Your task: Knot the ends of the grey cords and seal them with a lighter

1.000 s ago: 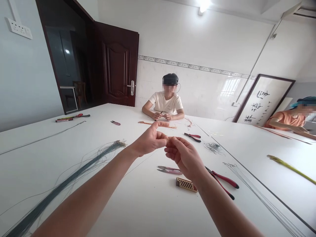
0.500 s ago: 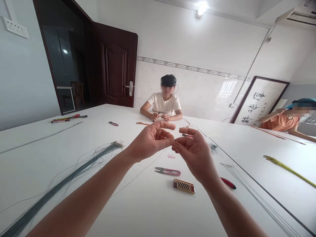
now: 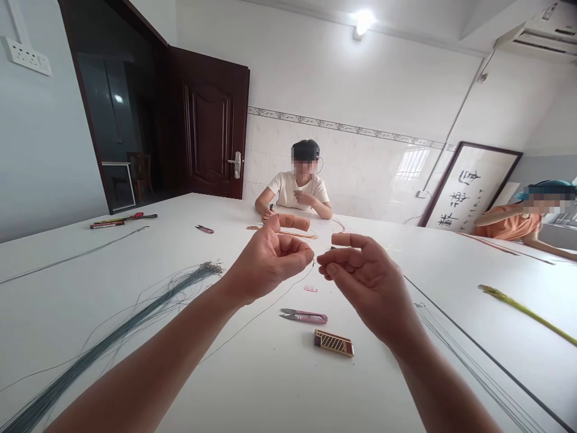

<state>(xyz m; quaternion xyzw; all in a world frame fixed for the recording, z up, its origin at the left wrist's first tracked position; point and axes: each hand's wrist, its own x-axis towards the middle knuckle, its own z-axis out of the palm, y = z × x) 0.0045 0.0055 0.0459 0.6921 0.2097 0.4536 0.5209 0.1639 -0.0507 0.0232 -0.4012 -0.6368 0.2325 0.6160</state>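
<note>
My left hand [image 3: 273, 258] is above the table, thumb and index finger pinched on a thin dark cord [image 3: 265, 308], which trails down toward the lower left. Just right of it, my right hand [image 3: 365, 273] has its thumb against its curled fingers; whether something small is between them I cannot make out. A narrow gap separates the two sets of fingertips. Pink-handled thread snips [image 3: 304, 316] lie below the hands, beside a dark red and gold patterned box-like piece [image 3: 334, 343]. A small pink mark [image 3: 310, 289] shows on the tabletop.
A bundle of grey-green cords [image 3: 135, 325] stretches across the left of the white table [image 3: 252, 385]. Yellow-green cords [image 3: 527, 310] lie at right. Pliers [image 3: 135, 217] and small snips [image 3: 204, 229] rest at far left. One person [image 3: 300, 186] sits opposite, another [image 3: 514, 219] at far right.
My hands have moved slightly apart, opening a gap between their fingertips. The person opposite has raised one hand to the chest. The view has shifted slightly.
</note>
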